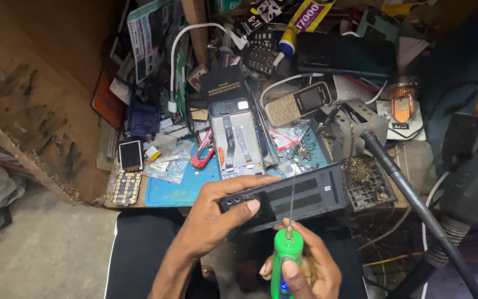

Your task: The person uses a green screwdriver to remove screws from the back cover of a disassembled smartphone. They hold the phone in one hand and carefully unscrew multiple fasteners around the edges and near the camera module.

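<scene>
My left hand point(217, 213) grips a black phone back cover point(300, 195) by its left end, thumb across the camera holes. My right hand point(305, 266) holds a green electric screwdriver point(284, 260) upright below the cover. Its thin bit point(292, 202) reaches up over the middle of the cover. Both are held over my lap at the front edge of the blue work mat point(178, 191).
An opened phone frame point(236, 138) lies on the mat beside a red tool point(202, 155). A small keypad phone point(299, 102), loose screens, cables and glue tubes crowd the bench behind. A black hose point(410, 194) runs down the right. A brass wire tray point(366, 180) sits by the cover.
</scene>
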